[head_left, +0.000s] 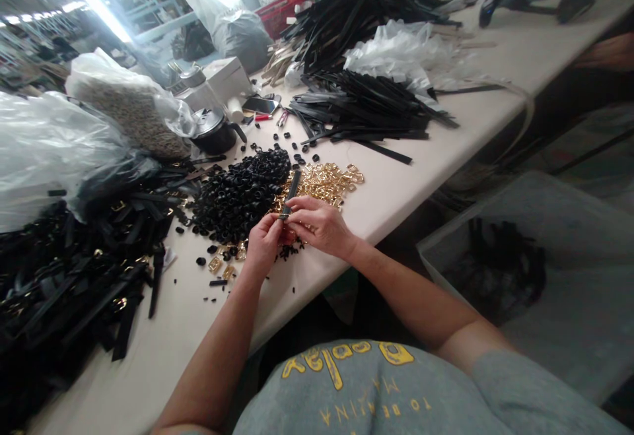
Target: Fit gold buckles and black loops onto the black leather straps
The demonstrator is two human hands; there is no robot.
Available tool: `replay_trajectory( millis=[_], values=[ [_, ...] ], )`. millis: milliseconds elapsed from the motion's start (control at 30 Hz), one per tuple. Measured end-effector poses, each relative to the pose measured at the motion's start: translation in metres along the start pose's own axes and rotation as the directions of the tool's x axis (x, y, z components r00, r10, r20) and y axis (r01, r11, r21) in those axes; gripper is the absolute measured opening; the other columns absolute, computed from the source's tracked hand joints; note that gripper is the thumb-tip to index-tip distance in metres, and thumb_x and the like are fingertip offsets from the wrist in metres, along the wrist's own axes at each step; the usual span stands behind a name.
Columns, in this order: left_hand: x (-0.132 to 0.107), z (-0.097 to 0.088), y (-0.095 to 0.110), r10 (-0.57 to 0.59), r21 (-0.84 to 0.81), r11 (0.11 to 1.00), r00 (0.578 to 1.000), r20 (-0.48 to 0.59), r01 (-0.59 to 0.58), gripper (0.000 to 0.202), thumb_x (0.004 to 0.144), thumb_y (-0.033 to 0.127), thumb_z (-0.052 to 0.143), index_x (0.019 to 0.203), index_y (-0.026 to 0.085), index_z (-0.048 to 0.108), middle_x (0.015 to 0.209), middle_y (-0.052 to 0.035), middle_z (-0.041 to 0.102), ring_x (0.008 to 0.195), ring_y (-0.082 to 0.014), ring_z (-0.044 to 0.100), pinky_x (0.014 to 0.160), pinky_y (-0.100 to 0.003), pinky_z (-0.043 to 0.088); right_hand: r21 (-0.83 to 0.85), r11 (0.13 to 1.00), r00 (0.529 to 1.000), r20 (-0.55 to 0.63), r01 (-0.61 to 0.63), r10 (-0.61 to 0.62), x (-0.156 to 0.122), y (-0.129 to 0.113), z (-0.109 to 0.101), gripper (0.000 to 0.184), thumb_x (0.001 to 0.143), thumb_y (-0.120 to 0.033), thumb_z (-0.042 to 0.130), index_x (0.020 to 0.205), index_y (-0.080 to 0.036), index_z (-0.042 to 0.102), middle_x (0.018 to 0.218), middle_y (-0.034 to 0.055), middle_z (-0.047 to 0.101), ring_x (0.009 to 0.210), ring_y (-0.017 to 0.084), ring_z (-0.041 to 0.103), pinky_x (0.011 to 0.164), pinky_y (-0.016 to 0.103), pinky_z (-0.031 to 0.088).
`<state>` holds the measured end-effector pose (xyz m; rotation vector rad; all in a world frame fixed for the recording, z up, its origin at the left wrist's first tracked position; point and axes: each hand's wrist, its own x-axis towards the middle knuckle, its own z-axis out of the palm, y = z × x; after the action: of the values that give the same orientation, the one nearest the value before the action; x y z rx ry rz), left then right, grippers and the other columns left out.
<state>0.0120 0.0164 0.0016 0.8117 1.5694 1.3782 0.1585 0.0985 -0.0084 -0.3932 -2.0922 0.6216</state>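
Observation:
A short black strap (294, 186) stands up between my two hands, pinched at its lower end. Fingers of my left hand (265, 242) are closed on that end, where a bit of gold metal, perhaps a buckle, shows. My right hand (321, 227) is closed on the same strap from the other side, thumb and fingers together. Just beyond my hands lie a heap of small black loops (238, 191) and a pile of gold buckles (324, 183). Small black pieces (290, 250) are scattered under my fingers. The fingertips partly hide the strap's lower end.
Black straps with buckles (109, 276) are heaped at left beside plastic bags (49, 144). Bundles of loose black strips (366, 108) lie behind. A dark lidded pot (214, 133) and a phone (261, 105) stand farther back. A clear-lined bin (495, 257) is at lower right.

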Motion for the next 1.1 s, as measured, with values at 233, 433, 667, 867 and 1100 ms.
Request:
replay_trajectory(
  millis=[233,433,667,867,1100],
  values=[
    [-0.001,0.0,-0.002,0.068,-0.022,0.997,0.998,0.003,-0.068,0.025,0.072,0.038,0.067,0.085,0.017,0.06,0.07,0.0003,0.066,0.055,-0.0097,0.06,0.055,-0.021,0.052,-0.024,0.931,0.93,0.04,-0.364,0.365,0.003,0.002,-0.011,0.02,0.086,-0.036,0.067,0.082,-0.017,0.069,0.082,0.0027,0.067,0.07,0.013,0.059,0.069,0.026,0.045],
    [-0.003,0.002,-0.002,0.064,0.01,0.998,0.995,0.07,-0.065,0.028,0.074,0.041,0.07,0.087,0.016,0.063,0.062,0.0008,0.063,0.054,-0.0107,0.06,0.056,-0.022,0.052,0.033,0.894,0.885,0.164,-0.447,0.437,0.003,-0.003,-0.009,0.026,0.084,-0.041,0.07,0.095,-0.018,0.075,0.087,0.0038,0.069,0.073,0.013,0.062,0.067,0.026,0.043],
    [-0.005,0.008,-0.003,0.14,0.029,0.989,0.988,0.063,-0.142,0.035,0.077,0.051,0.07,0.086,0.016,0.067,0.065,0.0002,0.062,0.054,-0.0102,0.057,0.054,-0.022,0.05,0.643,0.549,0.808,0.2,-0.535,0.554,0.002,-0.008,0.008,0.037,0.079,-0.052,0.071,0.087,-0.016,0.071,0.077,0.0024,0.068,0.069,0.014,0.061,0.065,0.027,0.049],
    [-0.008,0.01,-0.007,0.221,0.095,0.97,0.974,0.042,-0.224,0.033,0.081,0.049,0.068,0.087,0.017,0.069,0.067,-0.0005,0.064,0.057,-0.0107,0.057,0.055,-0.022,0.049,0.826,0.246,0.727,0.258,-0.508,0.636,0.004,-0.018,0.019,0.037,0.072,-0.052,0.076,0.081,-0.019,0.06,0.064,-0.0038,0.059,0.053,0.011,0.053,0.051,0.025,0.047],
    [-0.006,-0.006,0.004,0.151,0.03,0.988,0.988,0.041,-0.153,0.031,0.074,0.04,0.076,0.093,0.018,0.069,0.072,0.0004,0.066,0.056,-0.0085,0.057,0.055,-0.02,0.049,0.586,0.679,0.866,0.081,-0.441,0.493,0.004,-0.008,0.007,0.019,0.081,-0.036,0.066,0.075,-0.019,0.061,0.076,-0.0005,0.062,0.07,0.013,0.056,0.067,0.026,0.046]
  ],
)
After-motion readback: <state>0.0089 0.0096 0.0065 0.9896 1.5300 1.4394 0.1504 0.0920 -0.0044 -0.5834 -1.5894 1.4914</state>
